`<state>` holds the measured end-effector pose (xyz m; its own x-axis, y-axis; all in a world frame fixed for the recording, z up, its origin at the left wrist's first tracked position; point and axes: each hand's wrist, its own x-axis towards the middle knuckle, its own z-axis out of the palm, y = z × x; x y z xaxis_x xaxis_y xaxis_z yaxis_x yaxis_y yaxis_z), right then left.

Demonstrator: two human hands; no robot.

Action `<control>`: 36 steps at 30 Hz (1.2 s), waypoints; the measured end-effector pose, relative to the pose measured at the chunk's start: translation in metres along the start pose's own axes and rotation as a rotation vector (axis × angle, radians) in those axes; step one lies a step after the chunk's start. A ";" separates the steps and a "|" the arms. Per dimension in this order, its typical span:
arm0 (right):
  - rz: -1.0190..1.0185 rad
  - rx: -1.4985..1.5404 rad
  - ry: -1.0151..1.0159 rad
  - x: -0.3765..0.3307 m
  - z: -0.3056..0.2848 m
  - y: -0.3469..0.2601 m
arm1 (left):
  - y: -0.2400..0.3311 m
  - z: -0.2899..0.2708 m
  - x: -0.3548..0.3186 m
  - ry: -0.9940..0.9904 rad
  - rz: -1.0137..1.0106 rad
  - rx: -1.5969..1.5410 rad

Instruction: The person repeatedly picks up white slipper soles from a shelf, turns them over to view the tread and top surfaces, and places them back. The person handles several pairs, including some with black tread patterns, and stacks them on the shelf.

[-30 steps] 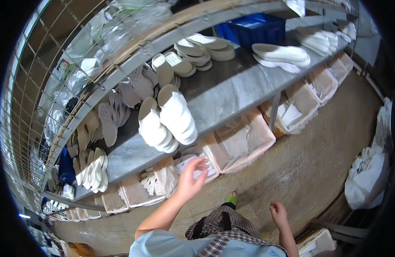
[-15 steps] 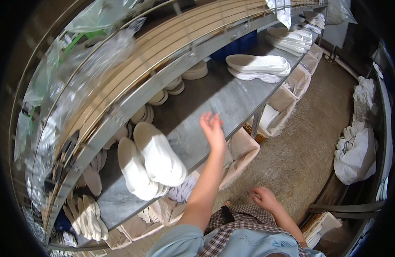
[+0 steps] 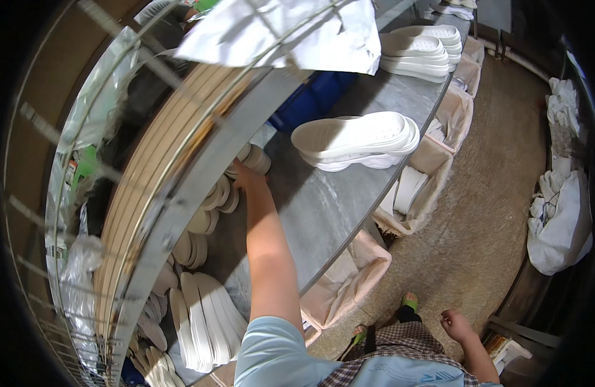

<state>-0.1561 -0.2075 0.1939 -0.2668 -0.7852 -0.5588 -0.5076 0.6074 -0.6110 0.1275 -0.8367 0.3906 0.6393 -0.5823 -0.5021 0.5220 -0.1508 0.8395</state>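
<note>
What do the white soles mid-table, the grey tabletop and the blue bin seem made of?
White soles: probably moulded foam or rubber, matte; smooth, rounded sidewalls suggest it.
Grey tabletop: perhaps stone-patterned laminate, low sheen; pale streaks show, but real stone is possible.
Blue bin: likely rigid plastic, from its uniform colour; finish unclear in shade.

From my end, I make out a light-blue shirt (image 3: 271, 348) with short sleeves and a darker blue print (image 3: 431, 378), a brown-and-white checked apron (image 3: 407, 340), one dark trouser leg (image 3: 408, 315) and green, open-toed sandals (image 3: 410, 297).
</note>
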 end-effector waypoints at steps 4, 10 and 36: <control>0.005 -0.053 -0.017 0.024 -0.020 0.001 | -0.001 0.023 0.033 0.064 -0.048 0.139; -0.235 -0.176 -0.065 0.061 -0.030 -0.028 | -0.014 0.009 0.046 -0.068 0.045 0.098; -0.542 1.316 -0.842 0.029 -0.037 -0.295 | -0.025 -0.308 -0.263 -1.010 0.122 0.399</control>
<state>-0.0447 -0.4145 0.3790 0.4118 -0.9113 0.0041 0.7271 0.3259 -0.6043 0.1198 -0.4336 0.4378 -0.1788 -0.9704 -0.1621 0.1494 -0.1897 0.9704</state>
